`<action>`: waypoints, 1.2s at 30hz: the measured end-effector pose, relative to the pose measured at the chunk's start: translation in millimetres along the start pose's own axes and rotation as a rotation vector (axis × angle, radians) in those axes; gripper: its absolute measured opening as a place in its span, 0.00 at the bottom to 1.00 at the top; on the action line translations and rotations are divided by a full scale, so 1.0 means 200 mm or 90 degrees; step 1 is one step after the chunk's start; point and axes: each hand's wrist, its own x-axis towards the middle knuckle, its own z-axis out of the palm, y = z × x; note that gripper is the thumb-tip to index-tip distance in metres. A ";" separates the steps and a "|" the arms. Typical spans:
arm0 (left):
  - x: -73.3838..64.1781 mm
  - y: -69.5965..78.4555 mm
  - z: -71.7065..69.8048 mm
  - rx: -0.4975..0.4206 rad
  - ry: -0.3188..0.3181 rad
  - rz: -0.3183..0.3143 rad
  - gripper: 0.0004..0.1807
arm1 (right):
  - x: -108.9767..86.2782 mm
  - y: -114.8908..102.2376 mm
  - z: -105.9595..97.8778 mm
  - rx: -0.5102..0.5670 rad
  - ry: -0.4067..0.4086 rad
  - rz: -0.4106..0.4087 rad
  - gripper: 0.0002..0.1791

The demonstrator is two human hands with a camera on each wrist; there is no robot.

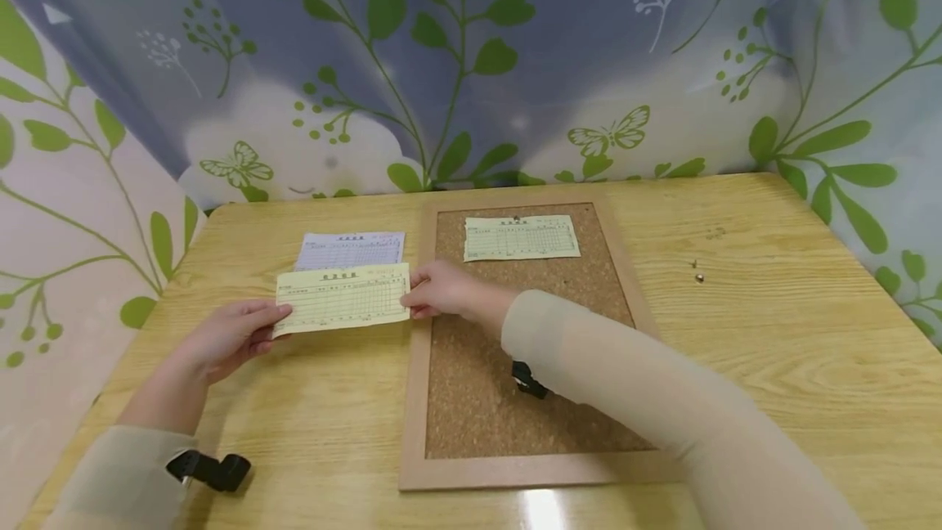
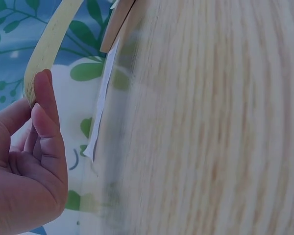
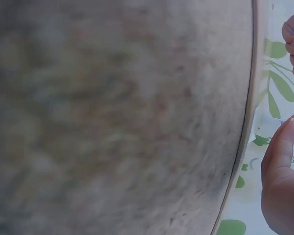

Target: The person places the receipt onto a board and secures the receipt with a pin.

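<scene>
The yellow slip (image 1: 343,297) was held between both hands over the left part of the table (image 1: 780,334), its right edge just short of the wooden frame (image 1: 482,470) of the cork board (image 1: 478,399). Its far edge overlapped the near part of a lilac slip (image 1: 352,249) that lay on the wood. The board's far side came close to the table's far edge, where a leaf-patterned cloth (image 1: 552,96) rose. To the right, a broad stretch of wood ran toward the table's right edge, with two small pins (image 1: 700,278) lying near the board. A pale green slip (image 1: 522,239) lay at the far end of the cork, a pin (image 1: 516,218) at its far edge.

The left wrist view showed what the head view could not: the yellow slip was raised off the wood, bowed and nearly edge-on. The right wrist view was mostly blurred cork, with both hands at its right margin.

The left hand (image 1: 237,332) reached in from the near left, its grip pinching the slip's near left corner. The right hand (image 1: 440,289) reached leftward over the frame, thumb and fingers pinched on the slip's right edge, its sleeved forearm (image 1: 633,375) crossing above the cork.
</scene>
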 end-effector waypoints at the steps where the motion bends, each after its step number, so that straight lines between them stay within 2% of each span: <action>1: 0.00 0.00 0.01 0.003 0.000 -0.001 0.12 | 0.00 0.00 0.00 0.000 0.001 0.003 0.04; 12: 0.00 0.01 0.06 0.034 -0.030 0.000 0.12 | -0.02 0.06 -0.05 -0.015 0.001 0.007 0.04; 17: 0.01 0.02 0.08 0.036 -0.022 -0.011 0.10 | -0.04 0.07 -0.08 -0.020 0.007 0.010 0.06; 25: 0.02 0.04 0.13 0.030 -0.030 -0.018 0.08 | -0.09 0.08 -0.12 -0.051 0.002 0.016 0.05; 36: 0.07 0.05 0.20 0.096 -0.001 -0.003 0.12 | -0.12 0.10 -0.18 -0.066 0.001 0.004 0.05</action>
